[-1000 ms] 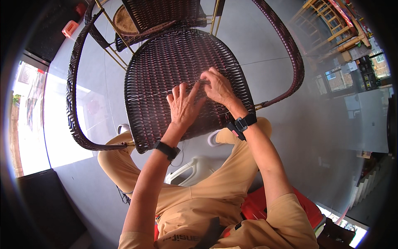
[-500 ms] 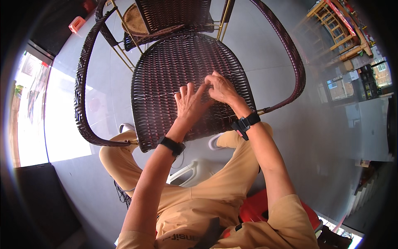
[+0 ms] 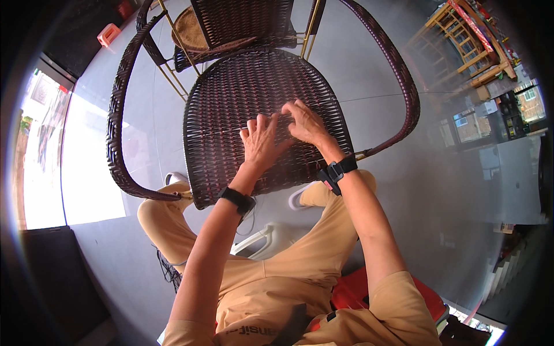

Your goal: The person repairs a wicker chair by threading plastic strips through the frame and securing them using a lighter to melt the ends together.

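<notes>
A dark brown and reddish woven wicker seat (image 3: 231, 98), with curved woven arms (image 3: 412, 92) on gold-coloured metal fittings, is in front of me at my knees. My left hand (image 3: 261, 138) rests on the right-middle of the weave, fingers bent but apart. Just right of it, my right hand (image 3: 307, 124) works at the weave with curled, pinched fingertips; whatever they may grip is too small to make out. The two hands' index fingertips are very close together. Black straps (image 3: 341, 167) are on both wrists.
Behind the seat are another woven chair part (image 3: 242, 20) and a round brown cushion (image 3: 190, 29). A pink stool (image 3: 108, 33) is at upper left, wooden furniture (image 3: 473, 43) at upper right. A white plastic object (image 3: 265, 242) lies between my legs; a red object (image 3: 352, 288) is behind my right leg.
The view has shifted slightly, so the chair sits lower in the picture. Both hands stay at the same patch of weave, with only small finger movements.
</notes>
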The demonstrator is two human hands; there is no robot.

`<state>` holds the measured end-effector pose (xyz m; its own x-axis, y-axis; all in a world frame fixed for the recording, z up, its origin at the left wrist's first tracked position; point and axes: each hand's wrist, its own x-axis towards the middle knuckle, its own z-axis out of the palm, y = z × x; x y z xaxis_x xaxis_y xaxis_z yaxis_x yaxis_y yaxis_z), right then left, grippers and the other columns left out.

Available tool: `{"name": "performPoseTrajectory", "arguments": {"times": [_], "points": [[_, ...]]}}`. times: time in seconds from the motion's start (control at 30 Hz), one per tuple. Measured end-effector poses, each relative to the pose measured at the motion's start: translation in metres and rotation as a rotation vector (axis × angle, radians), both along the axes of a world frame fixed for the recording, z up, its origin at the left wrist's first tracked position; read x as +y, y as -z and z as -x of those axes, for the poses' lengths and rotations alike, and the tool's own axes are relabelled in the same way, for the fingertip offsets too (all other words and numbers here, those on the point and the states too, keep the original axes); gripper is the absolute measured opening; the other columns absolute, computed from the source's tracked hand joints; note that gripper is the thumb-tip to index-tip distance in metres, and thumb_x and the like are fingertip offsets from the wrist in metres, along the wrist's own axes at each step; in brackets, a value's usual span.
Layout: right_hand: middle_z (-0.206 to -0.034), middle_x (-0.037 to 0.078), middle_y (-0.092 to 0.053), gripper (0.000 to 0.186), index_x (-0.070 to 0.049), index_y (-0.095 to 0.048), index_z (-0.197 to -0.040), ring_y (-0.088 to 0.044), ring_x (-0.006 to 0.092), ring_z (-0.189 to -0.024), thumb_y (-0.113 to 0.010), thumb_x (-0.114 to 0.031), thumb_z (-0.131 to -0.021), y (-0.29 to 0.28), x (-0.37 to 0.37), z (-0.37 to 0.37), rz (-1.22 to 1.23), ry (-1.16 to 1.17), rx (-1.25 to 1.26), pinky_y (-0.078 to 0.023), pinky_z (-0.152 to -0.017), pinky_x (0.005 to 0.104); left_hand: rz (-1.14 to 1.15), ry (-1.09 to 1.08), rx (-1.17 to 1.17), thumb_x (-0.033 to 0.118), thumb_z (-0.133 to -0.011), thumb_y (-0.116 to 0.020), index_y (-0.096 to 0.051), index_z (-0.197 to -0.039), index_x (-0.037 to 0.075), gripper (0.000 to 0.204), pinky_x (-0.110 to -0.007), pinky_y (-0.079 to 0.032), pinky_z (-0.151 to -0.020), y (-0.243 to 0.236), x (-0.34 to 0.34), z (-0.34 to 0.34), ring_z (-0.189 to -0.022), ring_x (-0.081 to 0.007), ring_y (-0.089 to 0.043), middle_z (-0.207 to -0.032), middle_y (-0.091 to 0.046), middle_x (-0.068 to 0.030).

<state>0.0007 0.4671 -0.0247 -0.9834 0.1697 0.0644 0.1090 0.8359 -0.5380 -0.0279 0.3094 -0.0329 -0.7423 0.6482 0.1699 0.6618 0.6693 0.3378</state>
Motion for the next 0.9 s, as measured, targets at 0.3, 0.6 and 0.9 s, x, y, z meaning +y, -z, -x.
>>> {"name": "performPoseTrajectory", "arguments": {"times": [0.3,0.6,0.9], "points": [[-0.096,0.009,-0.055,0.03,-0.014,-0.057,-0.096,-0.056,0.0313,-0.091,-0.057,-0.005,-0.067,-0.003,0.0,0.006,0.006,0.025,-0.048,-0.047,-0.076,0.0409,0.02,-0.054,-0.155,0.052,-0.061,-0.076,-0.044,-0.127,0.03,0.076,-0.045,-0.035,-0.08,-0.003,0.007,0.008,-0.102,-0.0283,-0.039,-0.108,-0.041,-0.0068],[-0.098,0.013,-0.055,0.033,-0.008,-0.057,-0.1,-0.055,0.0329,-0.094,-0.057,0.0,-0.068,0.003,-0.006,-0.007,0.041,-0.045,0.122,-0.046,-0.079,0.0399,0.01,0.064,-0.065,0.051,-0.075,-0.064,-0.033,-0.139,0.015,0.08,-0.049,-0.028,-0.097,0.0,-0.019,-0.019,-0.123,-0.0327,-0.032,-0.131,-0.036,-0.0149],[-0.144,0.021,-0.026,0.067,0.004,-0.032,-0.135,-0.025,0.0314,-0.134,-0.058,-0.033,-0.085,-0.008,-0.04,-0.005,-0.273,-0.007,0.137,-0.022,-0.108,0.0463,-0.158,-0.051,-0.111,0.031,-0.079,-0.066,-0.031,-0.139,0.004,0.075,-0.05,-0.017,-0.109,-0.021,-0.102,-0.058,-0.134,-0.0334,-0.024,-0.142,-0.03,-0.0177]]}}
